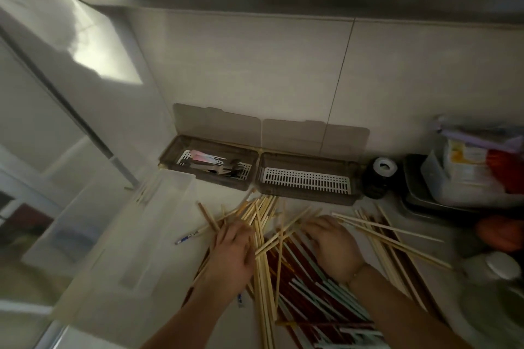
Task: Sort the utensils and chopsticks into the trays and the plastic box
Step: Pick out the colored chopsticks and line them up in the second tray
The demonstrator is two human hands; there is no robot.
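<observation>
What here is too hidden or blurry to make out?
Head view only:
- Left hand and right hand: fingers blurred among the chopsticks, grip unclear.
- Chopsticks: cut off by the bottom edge.
- Left tray: utensils too dim to count.
- Plastic box: contents blurred.

A pale, dimly lit desk is carrying a loose heap of light wooden chopsticks over dark red and pale blue ones. Two brown translucent lidded trays are sitting at the wall: the left tray holding metal utensils, the right tray showing its white slotted insert. A clear plastic box is lying at the left.
</observation>
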